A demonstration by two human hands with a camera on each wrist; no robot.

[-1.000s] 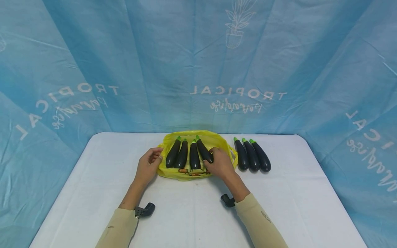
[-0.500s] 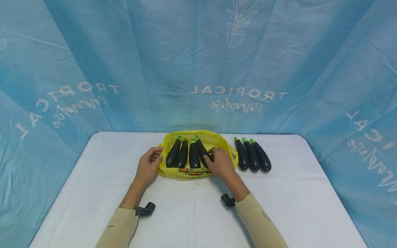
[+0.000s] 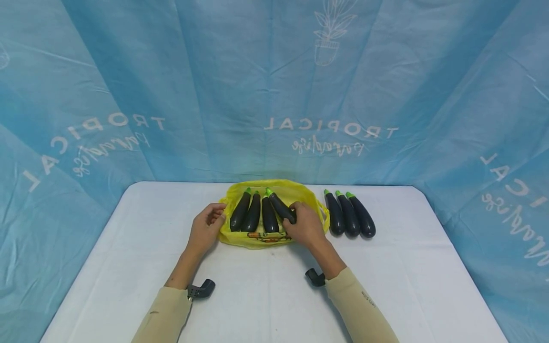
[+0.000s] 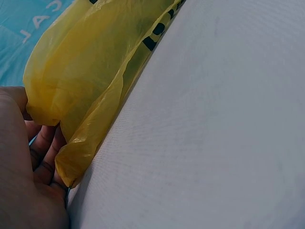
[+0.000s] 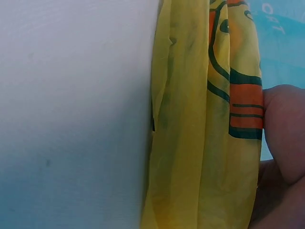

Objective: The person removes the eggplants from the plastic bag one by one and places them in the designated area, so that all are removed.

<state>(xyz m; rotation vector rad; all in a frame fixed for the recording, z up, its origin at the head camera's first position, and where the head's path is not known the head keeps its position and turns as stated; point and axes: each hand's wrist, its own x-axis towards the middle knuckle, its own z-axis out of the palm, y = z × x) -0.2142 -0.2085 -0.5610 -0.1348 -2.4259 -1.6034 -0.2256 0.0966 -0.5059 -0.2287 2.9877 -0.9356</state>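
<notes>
The white-covered worktop [image 3: 253,295] is bordered from nine through twelve to three o'clock by a creased blue curtain [image 3: 214,85], on which a pale potted-plant drawing [image 3: 326,51] is printed toward one, mirrored "TROPICAL" lettering [image 3: 332,126] toward two.

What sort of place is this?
Perhaps a makeshift filming spot, though I can't be sure: a printed blue sheet hangs behind and beside a white table, and black wrist devices are worn.

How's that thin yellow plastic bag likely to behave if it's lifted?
The thin yellow plastic bag is probably floppy: its walls crease and fold. It may sag, and its load could slide: glossy, long black eggplants lie inside.
</notes>
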